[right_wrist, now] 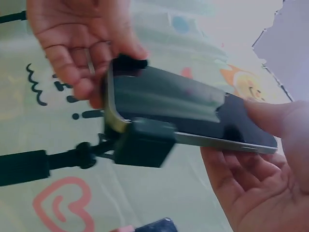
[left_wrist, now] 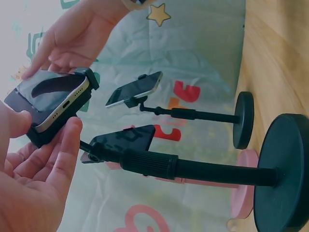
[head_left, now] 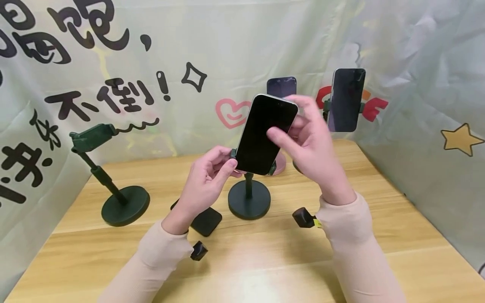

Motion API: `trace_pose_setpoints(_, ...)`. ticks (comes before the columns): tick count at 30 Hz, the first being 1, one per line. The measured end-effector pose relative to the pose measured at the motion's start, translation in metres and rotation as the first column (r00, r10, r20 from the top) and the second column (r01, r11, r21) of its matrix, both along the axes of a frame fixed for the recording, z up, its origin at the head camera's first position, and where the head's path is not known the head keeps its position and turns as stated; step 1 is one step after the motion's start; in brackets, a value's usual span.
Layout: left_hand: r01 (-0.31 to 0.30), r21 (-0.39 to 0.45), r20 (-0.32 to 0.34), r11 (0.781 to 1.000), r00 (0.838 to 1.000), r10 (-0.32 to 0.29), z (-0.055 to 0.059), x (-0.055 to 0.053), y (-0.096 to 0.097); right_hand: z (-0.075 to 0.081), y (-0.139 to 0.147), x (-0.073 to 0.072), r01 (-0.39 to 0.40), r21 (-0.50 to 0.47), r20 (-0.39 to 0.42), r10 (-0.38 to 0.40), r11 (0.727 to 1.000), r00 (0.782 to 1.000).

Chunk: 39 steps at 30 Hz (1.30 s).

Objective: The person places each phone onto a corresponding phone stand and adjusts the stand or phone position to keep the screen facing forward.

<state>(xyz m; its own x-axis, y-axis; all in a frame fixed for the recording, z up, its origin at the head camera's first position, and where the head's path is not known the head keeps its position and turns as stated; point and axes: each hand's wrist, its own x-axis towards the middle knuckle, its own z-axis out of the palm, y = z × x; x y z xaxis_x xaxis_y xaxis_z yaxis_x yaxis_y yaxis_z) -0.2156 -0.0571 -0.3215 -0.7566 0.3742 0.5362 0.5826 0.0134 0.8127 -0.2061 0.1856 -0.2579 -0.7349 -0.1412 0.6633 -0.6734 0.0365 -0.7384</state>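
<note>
A black-screened smartphone (head_left: 257, 143) sits tilted in the clamp (right_wrist: 145, 142) of a dark green phone stand (head_left: 249, 206). My right hand (head_left: 312, 143) holds the phone near its upper end, thumb over the screen and fingers behind it. At the phone's lower left corner, my left hand (head_left: 201, 181) pinches the clamp, its thumb in front and other fingers behind. The left wrist view shows the phone's bottom edge with its charging port, and the clamp arms along the phone's two long sides. Part of the phone's back is hidden.
Another dark green stand (head_left: 125, 206) with a bare clamp is at the left. A phone (head_left: 346, 101) in a stand is at the back right; another phone (head_left: 281, 86) stands behind mine, near a pink base (left_wrist: 244, 183). A black flat object (head_left: 206, 221) lies beneath my left wrist.
</note>
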Motion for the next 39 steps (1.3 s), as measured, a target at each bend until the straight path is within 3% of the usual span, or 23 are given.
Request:
trace_pose_setpoints(3,-0.016,-0.010,-0.006,1.000,1.000,0.016,0.001,0.000,0.001,0.004,0.004,0.003,0.014,-0.054,-0.061,-0.018,0.998,0.998)
trace_pose_setpoints(8,-0.048,-0.022,-0.006,0.999,0.999,0.048,0.001,0.001,0.001,0.004,0.007,0.005,0.064,-0.011,-0.105,-0.065,0.998,0.992)
trace_pose_setpoints(16,-0.073,-0.028,0.002,0.997,0.997,0.073,0.003,0.003,0.002,0.004,0.011,0.004,0.059,-0.013,-0.144,-0.061,0.998,0.988)
trace_pose_setpoints(30,-0.106,-0.058,-0.002,0.993,0.994,0.106,0.004,0.007,0.003,0.000,0.015,-0.002,-0.032,0.048,-0.009,0.032,0.998,0.999)
trace_pose_setpoints(39,-0.104,-0.052,0.004,0.993,0.995,0.104,0.003,0.006,0.003,-0.001,0.017,-0.004,-0.040,0.143,0.059,0.032,0.989,0.998)
